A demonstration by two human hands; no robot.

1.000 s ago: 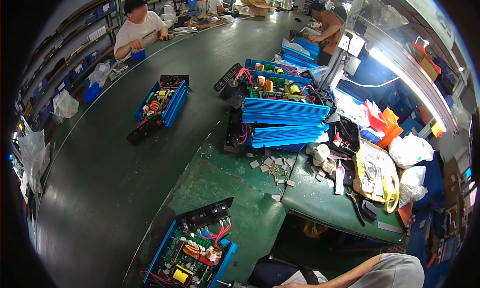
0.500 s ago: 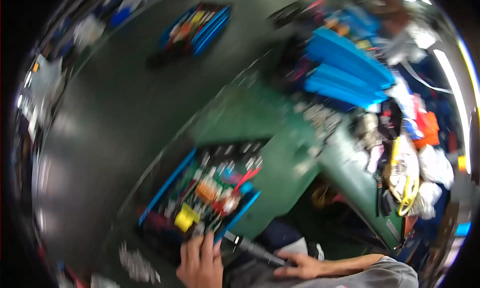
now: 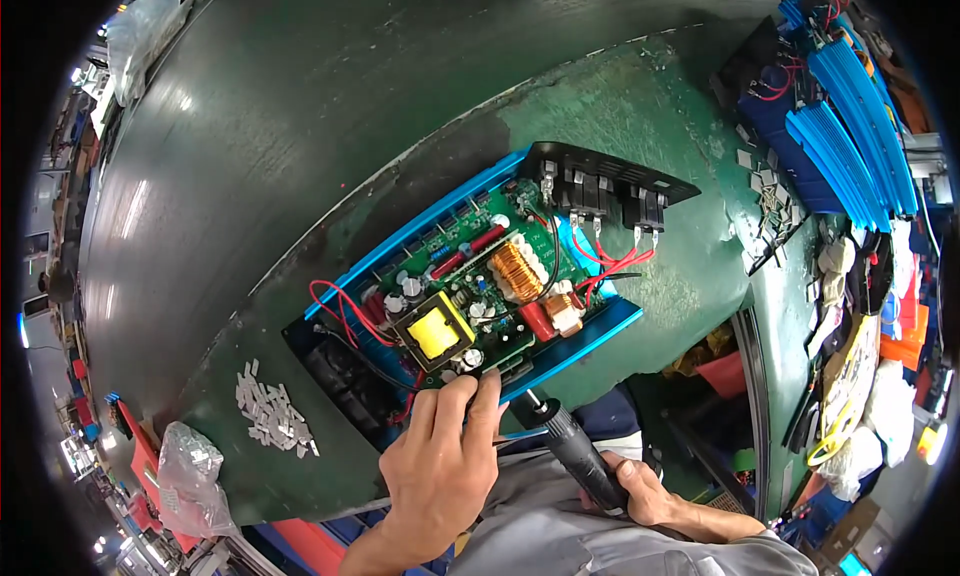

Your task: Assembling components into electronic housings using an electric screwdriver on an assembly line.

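Observation:
A blue metal case (image 3: 590, 348), its top uncovered, lies slantwise on the green bench in front of me. Inside sits a green circuit board (image 3: 480, 294) with a yellow-wrapped transformer (image 3: 436, 334), a copper coil (image 3: 519, 272) and red wires. My left hand (image 3: 445, 456) has its bent fingers over the case's near wall, fingertips at the board's edge; the thumb is mostly hidden. In my right hand (image 3: 640, 491) is a black electric screwdriver (image 3: 575, 451). Its tip points at the outer side of the near wall, close to my left fingertips; contact cannot be made out.
A black end panel (image 3: 620, 176) with sockets stands at the case's far right end. Small grey pieces (image 3: 272, 411) are heaped on the left, with more loose plates (image 3: 772, 204) at right. Blue housings (image 3: 860, 126) are stacked far right. A clear plastic bag (image 3: 190, 476) lies lower left.
My view has shifted and steadied from a blur; the case looks larger and turned. The screwdriver now angles up more steeply toward the near wall. My left hand stays at that wall.

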